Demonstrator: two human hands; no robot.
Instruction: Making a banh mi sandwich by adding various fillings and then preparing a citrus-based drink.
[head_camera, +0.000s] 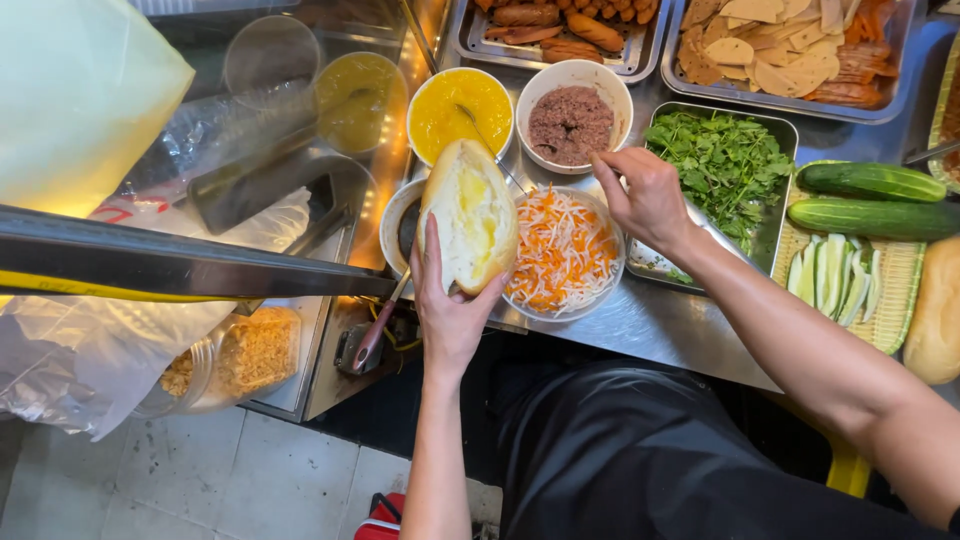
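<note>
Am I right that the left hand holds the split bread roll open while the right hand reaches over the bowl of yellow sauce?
Not quite. The left hand does hold the split bread roll open, but the right hand hovers at the bowl of shredded carrot and radish, not the yellow sauce bowl. The head view shows this.

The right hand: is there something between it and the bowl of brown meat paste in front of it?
Nothing visible stands between them. The right hand hovers at the near rim of the bowl of brown meat paste, fingertips pointing to it. The shredded carrot bowl is below, the herb tray beside it. The left hand holds the split bread roll apart.
</note>
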